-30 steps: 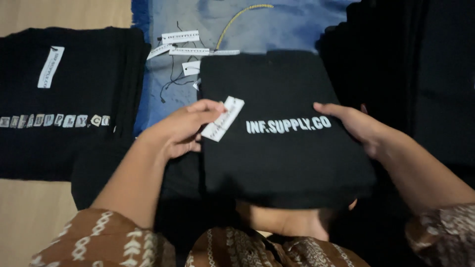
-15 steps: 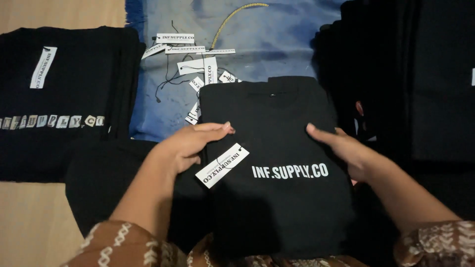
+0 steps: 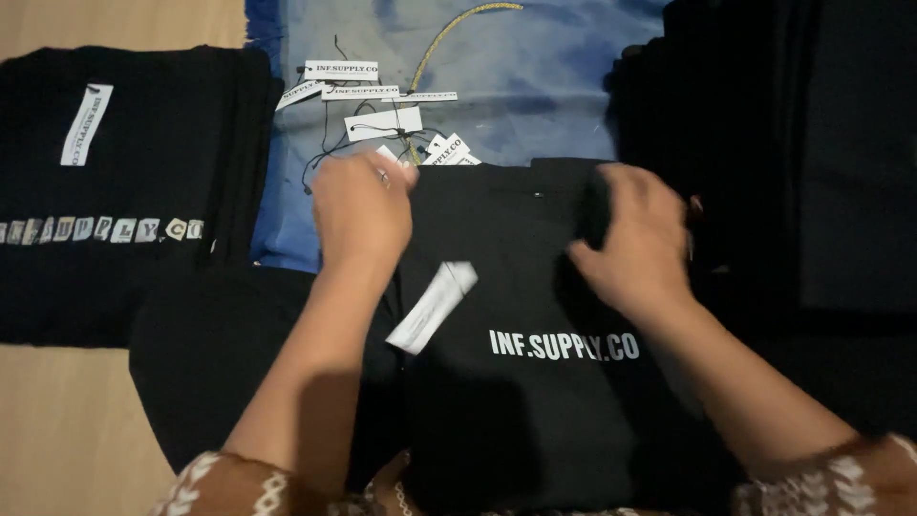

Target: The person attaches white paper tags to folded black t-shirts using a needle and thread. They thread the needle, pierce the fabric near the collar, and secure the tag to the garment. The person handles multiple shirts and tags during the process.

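Fingers [image 3: 368, 177] of your left hand [image 3: 361, 215] curl down over the top left edge of the folded black shirt [image 3: 516, 382], and those of your right hand [image 3: 640, 239] bend over its top right edge near the collar; both hands are blurred, so you cannot tell whether they pinch the cloth or only press on it. Both forearms reach straight forward from patterned brown sleeves [image 3: 239, 483]. The shirt lies in front of you, soft and matte, with a line of white lettering across its chest and a white rectangular hang tag [image 3: 432, 306] lying slantwise on it, just below your left hand. Beyond the shirt, more white tags [image 3: 382, 122] with thin dark strings lie scattered on a blue cloth [image 3: 535, 86], beside a yellow cord [image 3: 449, 33]. To your left rests a stack of black shirts [image 3: 134, 191] bearing a narrow white label, and a dark pile [image 3: 802, 143] sits to your right.
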